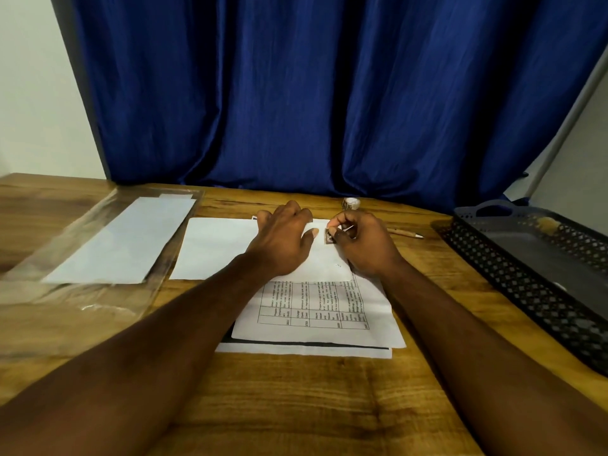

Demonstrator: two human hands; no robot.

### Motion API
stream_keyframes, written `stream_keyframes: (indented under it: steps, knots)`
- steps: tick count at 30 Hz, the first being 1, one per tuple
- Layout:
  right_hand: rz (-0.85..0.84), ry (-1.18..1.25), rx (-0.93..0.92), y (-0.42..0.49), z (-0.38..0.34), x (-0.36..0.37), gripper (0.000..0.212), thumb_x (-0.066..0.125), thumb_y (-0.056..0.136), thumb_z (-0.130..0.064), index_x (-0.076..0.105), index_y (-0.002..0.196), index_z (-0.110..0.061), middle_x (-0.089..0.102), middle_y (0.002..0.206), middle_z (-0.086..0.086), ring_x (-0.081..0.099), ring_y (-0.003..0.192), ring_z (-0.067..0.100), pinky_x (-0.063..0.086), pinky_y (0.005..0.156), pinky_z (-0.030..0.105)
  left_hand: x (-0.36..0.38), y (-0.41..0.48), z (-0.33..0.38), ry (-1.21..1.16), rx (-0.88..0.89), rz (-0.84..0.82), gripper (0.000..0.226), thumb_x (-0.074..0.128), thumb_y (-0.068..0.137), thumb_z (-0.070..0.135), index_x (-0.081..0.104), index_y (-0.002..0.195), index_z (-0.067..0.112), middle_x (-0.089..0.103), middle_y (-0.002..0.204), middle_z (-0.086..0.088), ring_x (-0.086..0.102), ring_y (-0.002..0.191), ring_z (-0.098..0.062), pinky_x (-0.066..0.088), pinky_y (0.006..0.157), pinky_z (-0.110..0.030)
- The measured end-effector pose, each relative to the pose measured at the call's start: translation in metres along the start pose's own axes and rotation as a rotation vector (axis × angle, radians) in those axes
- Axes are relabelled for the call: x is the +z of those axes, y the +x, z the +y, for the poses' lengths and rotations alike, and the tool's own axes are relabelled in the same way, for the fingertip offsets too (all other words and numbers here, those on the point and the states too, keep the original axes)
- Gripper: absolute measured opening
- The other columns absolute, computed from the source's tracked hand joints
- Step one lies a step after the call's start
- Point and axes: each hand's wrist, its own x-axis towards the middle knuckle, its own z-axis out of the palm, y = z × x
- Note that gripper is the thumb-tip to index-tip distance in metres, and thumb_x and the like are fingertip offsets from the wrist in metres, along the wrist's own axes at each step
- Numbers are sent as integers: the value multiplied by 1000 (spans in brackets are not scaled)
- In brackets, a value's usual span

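A white envelope [214,248] lies flat on the wooden table [296,396]. My left hand [283,240] rests palm down on its right half, fingers spread and fairly straight. Just right of it, my right hand [362,243] pinches a small dark stamp [329,236] between thumb and fingertips, low over the envelope's right end. Below the envelope lies a printed sheet with a table [316,311], on top of further white sheets.
A clear plastic sleeve holding white envelopes [121,240] lies at the left. A small white roll [351,203] and a wooden pen [404,232] lie behind my right hand. A black perforated tray [539,278] stands at the right. A blue curtain [329,93] hangs behind the table.
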Motion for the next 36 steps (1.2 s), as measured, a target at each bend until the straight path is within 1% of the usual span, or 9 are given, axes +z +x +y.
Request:
stream_keyframes:
  steps: [3, 7, 8, 17, 20, 22, 25, 28, 36]
  knots:
    - [21, 50, -3, 1, 0, 2, 18, 68, 97, -6, 76, 91, -21, 76, 83, -6, 69, 71, 24, 56, 60, 39, 2, 0, -1, 21, 16, 25, 40, 49, 104, 48, 57, 132, 21, 52, 131, -2, 47, 126, -22, 29, 101, -46]
    - [30, 66, -21, 2, 2, 2, 16, 71, 96, -8, 77, 90, -22, 76, 85, -11, 66, 69, 2, 51, 61, 15, 2, 0, 0, 26, 35, 52, 45, 53, 100, 55, 58, 128, 20, 54, 127, -1, 49, 121, -22, 31, 98, -45]
    - [28, 67, -21, 2, 3, 2, 16, 71, 96, -9, 77, 90, -22, 76, 86, -11, 65, 70, 0, 51, 63, 15, 2, 0, 0, 27, 37, 58, 46, 53, 100, 56, 59, 128, 20, 54, 127, -1, 49, 121, -22, 31, 98, -45]
    - [38, 50, -72, 0, 4, 1, 15, 73, 97, -11, 76, 95, -25, 73, 86, -10, 63, 67, 12, 54, 62, 29, 2, -2, 0, 23, 43, 89, 45, 55, 98, 57, 59, 125, 20, 54, 125, 0, 49, 119, -21, 30, 96, -45]
    - [17, 246, -46, -1, 6, -1, 29, 78, 94, -9, 70, 112, -29, 65, 76, -5, 58, 62, 9, 53, 61, 35, 3, -2, 1, 21, 30, 83, 46, 54, 98, 58, 58, 126, 21, 54, 126, 0, 49, 120, -21, 32, 99, -46]
    - [2, 413, 26, 0, 6, 0, 41, 78, 94, -7, 63, 122, -32, 68, 81, 13, 65, 68, 24, 58, 64, 45, 3, -1, 1, 19, 29, 88, 47, 53, 99, 58, 58, 126, 21, 54, 126, 0, 49, 120, -21, 32, 99, -47]
    - [-24, 613, 189, 6, 6, 4, 27, 73, 98, -7, 64, 121, -19, 74, 94, 23, 73, 86, 41, 61, 83, 59, 2, 0, 2, 28, 22, 80, 47, 53, 99, 57, 56, 128, 21, 53, 130, -1, 48, 122, -21, 32, 101, -47]
    - [-127, 665, 219, 7, 6, 4, 6, 71, 99, -7, 73, 105, -5, 77, 94, 19, 72, 85, 33, 60, 82, 48, 3, -1, 1, 23, 37, 97, 44, 54, 99, 56, 57, 125, 20, 54, 127, 0, 49, 120, -22, 32, 98, -47]
    - [-136, 691, 198, 4, 11, 2, 23, 74, 93, 2, 68, 112, 14, 73, 104, 35, 73, 88, 38, 62, 83, 48, 5, -1, 0, 15, 37, 100, 45, 56, 96, 57, 57, 123, 21, 56, 124, 0, 51, 117, -22, 34, 97, -48]
